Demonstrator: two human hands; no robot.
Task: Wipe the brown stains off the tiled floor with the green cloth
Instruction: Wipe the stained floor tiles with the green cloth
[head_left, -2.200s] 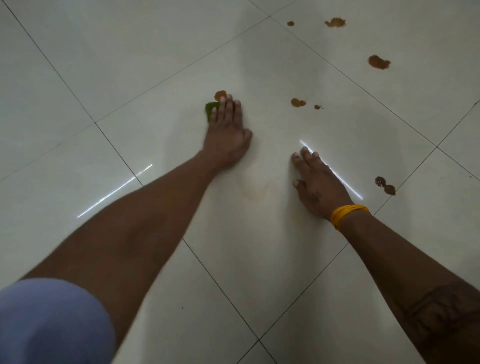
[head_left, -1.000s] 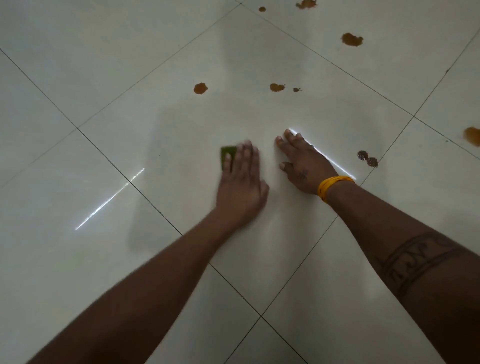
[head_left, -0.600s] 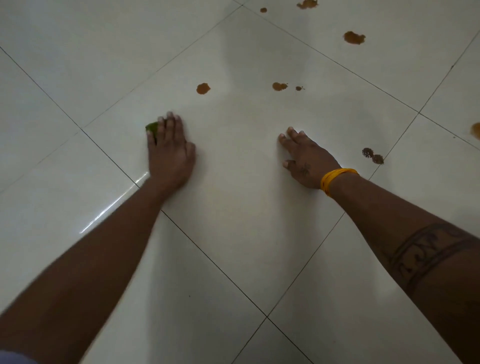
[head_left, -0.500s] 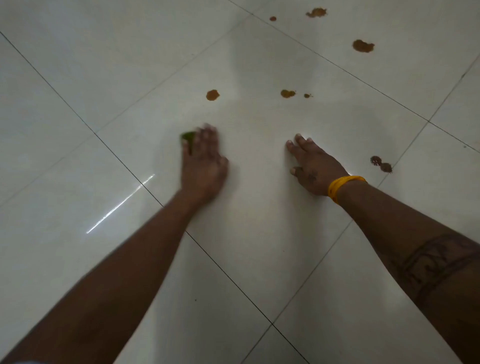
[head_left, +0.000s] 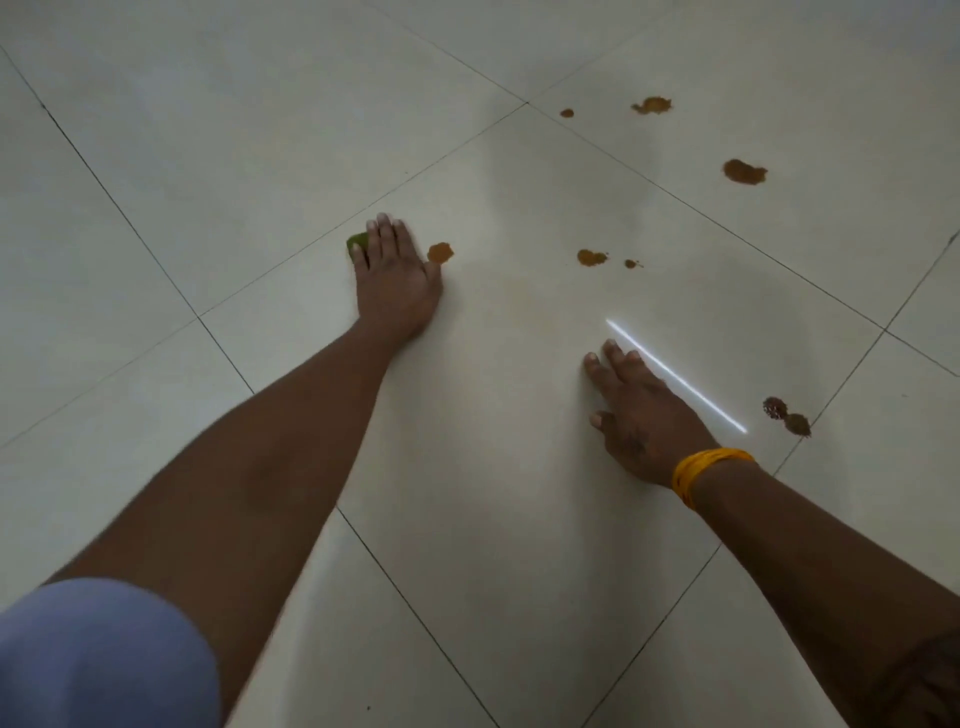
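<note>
Tiled floor: brown stains, green cloth

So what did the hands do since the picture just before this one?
The left hand slid the green cloth forward, up beside the nearest brown stain, pressing it flat as before. The right hand stayed flat on the tiled floor. The stains are not wiped yet.

The left hand, flat on the green cloth, has slid away from the right hand and forward across the tile, so its thumb now lies just beside the nearest brown stain. Half a second ago, hand and cloth lay nearer the person, apart from that stain.
</note>
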